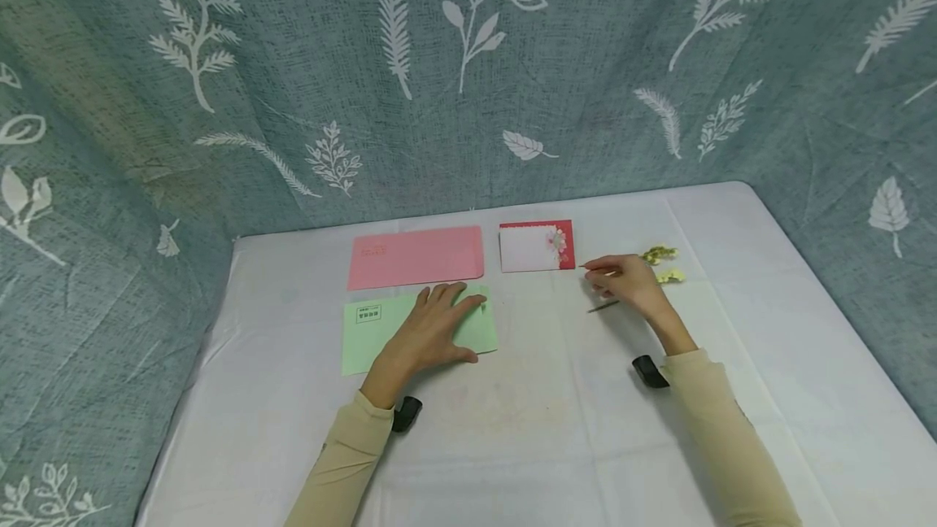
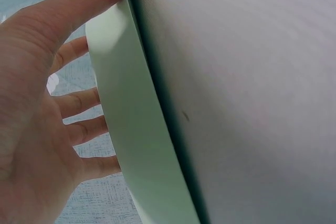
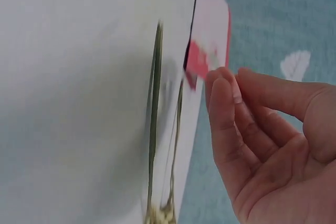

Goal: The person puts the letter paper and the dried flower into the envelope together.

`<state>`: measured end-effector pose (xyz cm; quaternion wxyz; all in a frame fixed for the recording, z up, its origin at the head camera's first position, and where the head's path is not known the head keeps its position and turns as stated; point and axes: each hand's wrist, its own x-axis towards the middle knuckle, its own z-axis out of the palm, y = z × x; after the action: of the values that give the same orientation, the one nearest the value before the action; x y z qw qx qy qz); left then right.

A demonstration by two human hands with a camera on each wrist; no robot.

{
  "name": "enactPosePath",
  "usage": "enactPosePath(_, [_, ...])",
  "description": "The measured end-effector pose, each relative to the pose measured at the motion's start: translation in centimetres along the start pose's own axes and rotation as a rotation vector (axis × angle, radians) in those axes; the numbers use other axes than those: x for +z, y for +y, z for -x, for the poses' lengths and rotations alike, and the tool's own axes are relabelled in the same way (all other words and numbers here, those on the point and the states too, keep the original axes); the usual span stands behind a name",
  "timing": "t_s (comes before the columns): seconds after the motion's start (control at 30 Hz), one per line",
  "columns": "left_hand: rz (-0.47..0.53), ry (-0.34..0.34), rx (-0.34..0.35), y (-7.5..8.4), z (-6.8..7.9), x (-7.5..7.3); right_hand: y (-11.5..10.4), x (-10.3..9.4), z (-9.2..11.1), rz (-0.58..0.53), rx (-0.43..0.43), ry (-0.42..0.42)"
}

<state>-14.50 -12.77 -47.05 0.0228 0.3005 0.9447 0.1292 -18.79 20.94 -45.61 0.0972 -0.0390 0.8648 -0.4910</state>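
Observation:
A light green envelope (image 1: 384, 341) with a small printed box lies on the table. Over its right part my left hand (image 1: 432, 330) spreads its fingers, the thumb at the near edge. In the left wrist view, green paper (image 2: 128, 103) hides some fingertips. Two stems with yellowish flower heads lie to the right: one flower sprig (image 1: 660, 254) behind, another flower sprig (image 1: 671, 276) in front. My right hand (image 1: 628, 281) hovers by these stems, fingers loosely bent. The right wrist view shows the thick green stem (image 3: 156, 98) apart from the fingers, with nothing visible between them.
Behind the green envelope is a pink envelope (image 1: 417, 259). A red-edged card with flowers (image 1: 529, 247) stands right of it, close to my right fingertips. White cloth covers the table (image 1: 512, 446); a patterned teal curtain (image 1: 424, 145) hangs behind and at both sides.

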Motion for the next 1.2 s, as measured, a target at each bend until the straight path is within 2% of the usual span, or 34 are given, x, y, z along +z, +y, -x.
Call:
enactPosePath(0.13, [0.004,0.003,0.006,0.0,-0.1,0.0,0.6,-1.6,0.4,0.056,-0.007,0.052])
enactPosePath(0.37, [0.006,0.005,0.009,-0.1,-0.1,-0.2,2.0,-4.0,1.2,0.216,-0.049,0.160])
enactPosePath(0.63, [0.006,-0.007,0.004,-0.2,-0.3,-0.2,3.2,-5.6,2.3,0.288,-0.032,0.225])
enactPosePath(0.8, [0.012,-0.003,0.000,-0.2,-0.2,-0.2,3.9,-6.2,2.7,0.301,0.021,0.257])
enactPosePath(0.97, [0.024,0.010,0.001,-0.2,-0.2,-0.1,4.8,-6.5,2.7,0.272,0.093,0.244])
enactPosePath(1.2, [0.022,0.019,0.004,-0.2,-0.2,0.0,5.4,-6.5,2.6,0.267,0.104,0.239])
